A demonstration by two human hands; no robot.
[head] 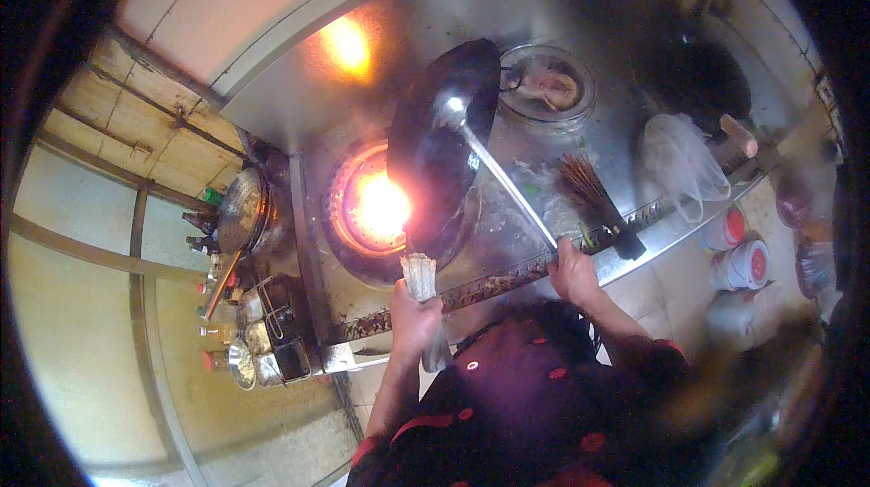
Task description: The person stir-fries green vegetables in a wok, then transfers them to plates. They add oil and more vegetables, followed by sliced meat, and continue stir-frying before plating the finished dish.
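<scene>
My left hand (416,317) grips a folded pale cloth (420,276) at the near edge of a black wok (445,140). The wok is steeply tilted, raised beside the bright flame (380,205) of a round burner (338,242). In my right hand (574,272) is the long metal handle of a cooking ladle (506,181). The ladle's bowl end (452,106) reaches over the wok and gleams in the light. Whatever the wok holds is too dark to make out.
Right of the wok are a round metal basin (520,103), a bamboo wok brush (584,178) and a clear plastic bag (680,154). A perforated strainer (239,212), bottles (201,222) and seasoning containers (262,337) stand left. Lidded buckets (737,269) sit on the floor at right.
</scene>
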